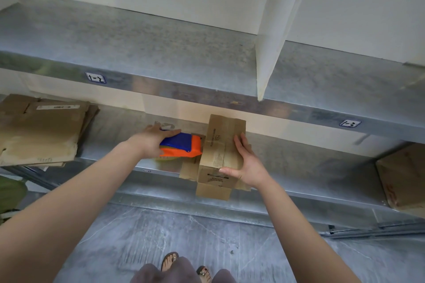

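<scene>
A small cardboard box (217,156) with open flaps lies on the lower metal shelf (299,167), its front end past the shelf's edge. My right hand (245,163) holds the box from its right side, thumb on the front face and fingers along the top. Left of the box lies an orange and blue soft pack (184,146) on something yellow-green. My left hand (150,141) grips the pack's left end, thumb across its top.
Flattened cardboard sheets (39,131) are stacked at the left of the lower shelf. A brown carton (404,177) stands at the far right. The upper shelf (161,53) holds a white upright panel (276,37). Grey floor and my sandalled feet (170,262) lie below.
</scene>
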